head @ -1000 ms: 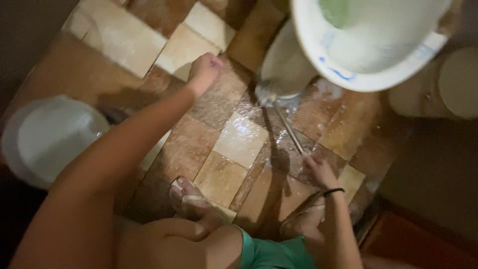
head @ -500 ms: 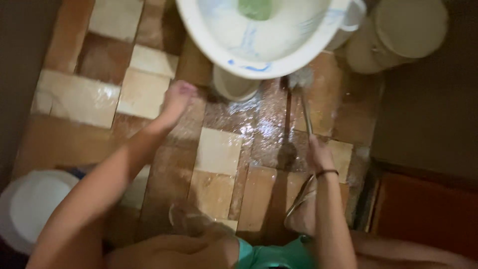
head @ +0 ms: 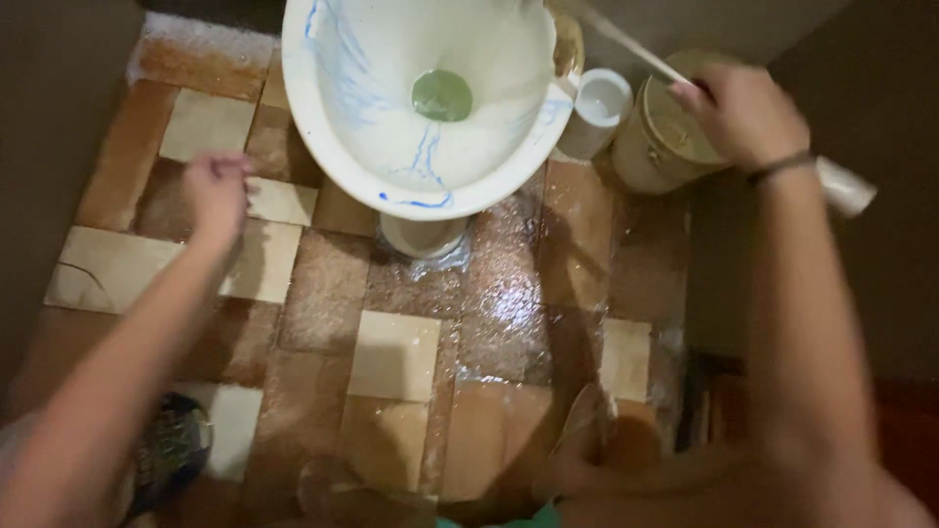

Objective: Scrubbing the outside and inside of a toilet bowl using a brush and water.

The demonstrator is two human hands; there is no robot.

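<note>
My right hand (head: pixel 740 112) is raised at the upper right, closed around the thin handle of a toilet brush (head: pixel 626 39) that slants up and left past the toilet's rim. A white toilet bowl (head: pixel 323 117) with blue cleaner streaks and greenish water stands at top centre. Over the tiles left of the bowl hovers my left hand (head: pixel 215 191), its fingers curled in with nothing visible in them. Its arm stretches in from the lower left.
The brown and cream tiled floor (head: pixel 391 352) is wet and glistening before the toilet's base. A white cylindrical brush holder (head: pixel 597 110) and a beige lidded bin (head: pixel 660 147) stand right of the bowl. A dark round thing (head: pixel 171 450) lies at lower left. Walls close both sides.
My right hand lifted the brush from the wet floor up past the bowl's right rim. The view swung, so the toilet sits centred. My left hand shifted further left of the bowl.
</note>
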